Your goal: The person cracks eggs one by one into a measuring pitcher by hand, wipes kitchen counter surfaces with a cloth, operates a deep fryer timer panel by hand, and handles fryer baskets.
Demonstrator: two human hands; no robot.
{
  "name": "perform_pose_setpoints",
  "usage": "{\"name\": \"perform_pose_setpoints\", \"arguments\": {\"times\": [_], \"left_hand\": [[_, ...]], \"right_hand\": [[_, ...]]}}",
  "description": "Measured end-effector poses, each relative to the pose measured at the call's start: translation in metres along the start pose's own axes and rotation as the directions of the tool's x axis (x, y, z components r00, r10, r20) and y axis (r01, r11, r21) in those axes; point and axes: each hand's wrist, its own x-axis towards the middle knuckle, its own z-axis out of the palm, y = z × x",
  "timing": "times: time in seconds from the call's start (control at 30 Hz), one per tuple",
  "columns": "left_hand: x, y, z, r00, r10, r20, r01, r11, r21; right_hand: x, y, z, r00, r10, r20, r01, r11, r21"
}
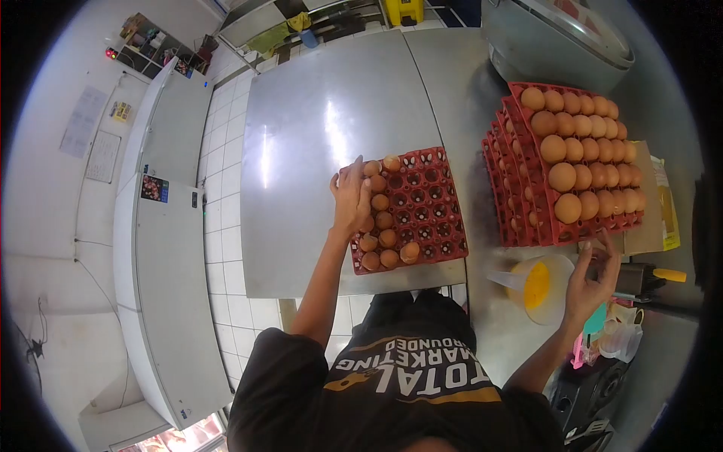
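Jug: held yellow liquid, stood on counter.
R hand: was just beside jug, thumb & fingers apart.
Tray: lay on table, brown shells mostly L (some looked broken).
L hand: over tray's L edge; grip, couldn't tell.
Stack: rose R of tray, full of eggs.
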Motion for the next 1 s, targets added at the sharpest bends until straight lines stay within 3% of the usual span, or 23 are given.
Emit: {"name": "perform_pose_setpoints", "arguments": {"times": [0.27,0.33,0.4,0.43,0.5,0.63,0.67,0.77,0.8,0.87,0.93,0.97,1.0], "left_hand": [[-0.001,0.025,-0.007,0.989,0.141,0.047,-0.136,0.985,-0.103],[-0.009,0.022,0.009,0.980,0.175,-0.094,-0.178,0.984,-0.026],[-0.014,0.053,0.001,0.986,0.145,-0.079,-0.156,0.976,-0.155],[-0.017,0.065,0.001,0.982,0.154,-0.108,-0.172,0.970,-0.174],[-0.030,0.075,0.009,0.989,0.137,-0.055,-0.146,0.957,-0.249],[-0.059,0.101,0.015,0.997,0.060,0.048,-0.036,0.919,-0.392],[-0.067,0.103,0.017,0.988,0.152,0.008,-0.143,0.946,-0.289],[-0.094,0.133,0.021,0.963,0.268,0.005,-0.256,0.925,-0.282],[-0.100,0.141,0.022,0.964,0.266,0.007,-0.254,0.927,-0.277],[-0.112,0.153,0.022,0.906,0.404,0.124,-0.351,0.882,-0.314],[-0.125,0.162,0.026,0.891,0.404,0.206,-0.307,0.872,-0.380],[-0.131,0.168,0.031,0.868,0.412,0.276,-0.263,0.854,-0.449],[-0.135,0.173,0.034,0.858,0.422,0.295,-0.253,0.844,-0.472]], "right_hand": [[0.028,-0.035,0.018,0.993,-0.065,0.100,0.079,0.986,-0.147],[0.035,-0.036,0.014,0.977,-0.170,0.132,0.190,0.969,-0.160],[0.042,-0.046,0.013,0.963,-0.231,0.142,0.250,0.958,-0.138],[0.043,-0.052,0.012,0.967,-0.214,0.137,0.235,0.957,-0.169],[0.047,-0.063,0.012,0.957,0.001,0.289,0.052,0.983,-0.174],[0.056,-0.066,0.022,0.944,-0.014,0.331,0.130,0.934,-0.333],[0.057,-0.068,0.022,0.942,-0.014,0.334,0.128,0.938,-0.323],[0.057,-0.069,0.022,0.935,0.016,0.355,0.114,0.933,-0.342],[0.057,-0.068,0.022,0.947,-0.007,0.320,0.113,0.943,-0.313],[0.052,-0.068,0.020,0.958,-0.017,0.287,0.102,0.953,-0.285],[0.043,-0.065,0.012,0.986,0.044,0.161,-0.056,0.996,0.068],[0.034,-0.058,0.004,0.985,0.069,0.159,-0.076,0.996,0.041],[0.021,-0.047,-0.005,0.971,0.159,0.177,-0.199,0.951,0.237]]}}
